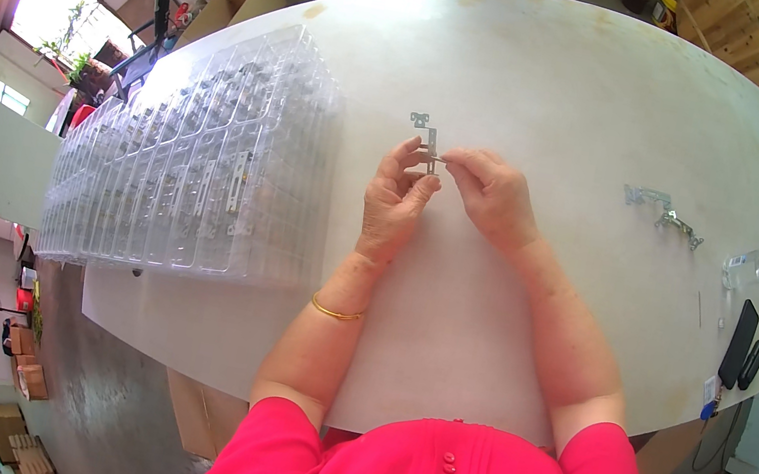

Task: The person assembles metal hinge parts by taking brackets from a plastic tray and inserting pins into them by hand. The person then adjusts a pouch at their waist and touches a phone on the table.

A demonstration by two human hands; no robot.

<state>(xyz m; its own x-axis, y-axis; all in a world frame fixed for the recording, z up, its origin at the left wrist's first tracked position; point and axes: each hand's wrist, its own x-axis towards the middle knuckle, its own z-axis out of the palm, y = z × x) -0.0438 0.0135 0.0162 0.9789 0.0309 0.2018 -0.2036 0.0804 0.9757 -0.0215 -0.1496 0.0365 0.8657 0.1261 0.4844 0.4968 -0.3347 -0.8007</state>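
My left hand (392, 211) holds a thin silver metal bracket (431, 139) upright between thumb and fingers, above the white table (549, 84). The bracket's wider, notched end sticks up past the fingertips. From the right, my right hand (498, 199) pinches at the bracket's side with thumb and forefinger. A short, thin bit shows at that pinch; whether it is a separate piece or part of the bracket cannot be made out. Farther right on the table lie a flat metal bracket (649, 196) and a darker jointed metal piece (681, 227), close together.
Stacked clear plastic trays (305, 112) with metal parts in their compartments fill the table's left. Along the right edge are a clear bottle (748, 267), a black phone-like slab (739, 341), a small black case (753, 366) and keys (711, 397). A cardboard box (244, 0) stands beyond the trays.
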